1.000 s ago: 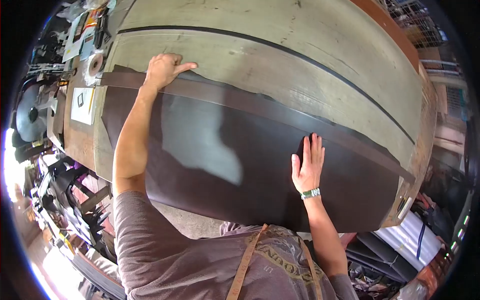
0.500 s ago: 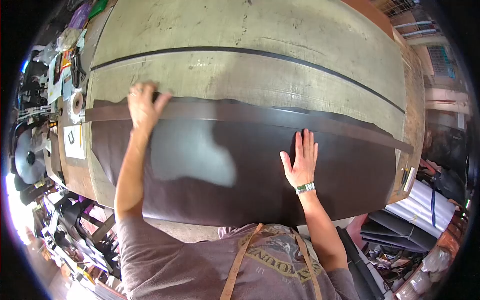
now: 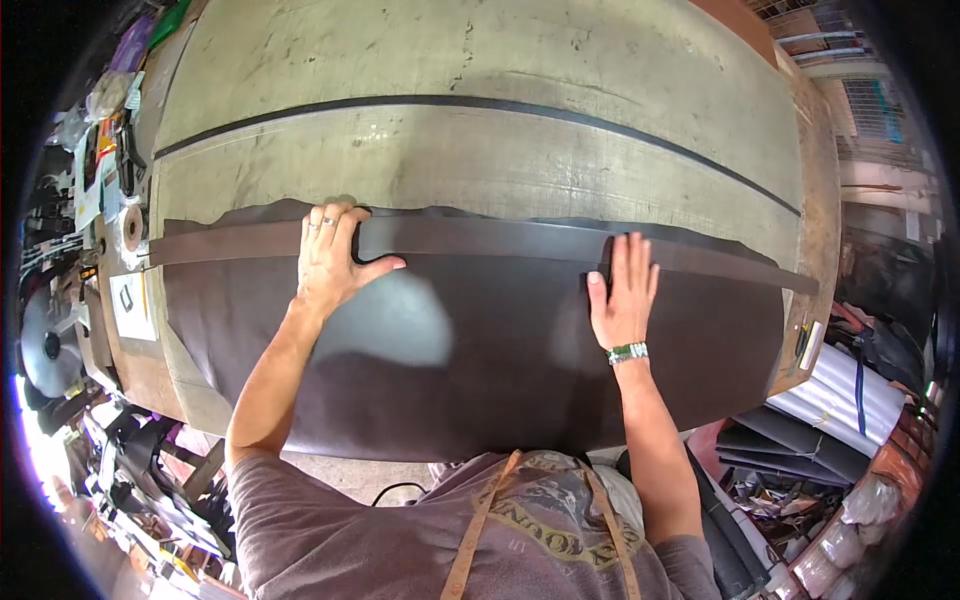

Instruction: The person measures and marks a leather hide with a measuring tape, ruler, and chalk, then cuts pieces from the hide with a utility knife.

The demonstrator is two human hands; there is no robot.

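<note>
A large sheet of dark brown leather point(image 3: 510, 350) hangs over the near edge of the table, shiny where light falls on it. Along its far side lies a long, narrow brown strip point(image 3: 480, 242), reaching past the sheet at both ends. My left hand point(image 3: 332, 255), with rings on it, rests across the strip, thumb spread to the right and fingertips by the leather's wavy far edge. Over to the right, my right hand point(image 3: 624, 300) lies palm down with fingers stretched out, fingertips at the strip. A patterned band point(image 3: 627, 352) circles the right wrist.
The worn, pale green table top point(image 3: 400, 60) has a dark band point(image 3: 450, 101) running across it. At the left edge are a tape roll point(image 3: 131, 228) and a sheet of paper point(image 3: 135, 305). Silvery rolls point(image 3: 850, 392) and dark folded material point(image 3: 790, 447) stand at the lower right.
My left hand has moved right along the strip and come down onto it. The right hand has slid slightly right and farther away, its fingertips now reaching the strip.
</note>
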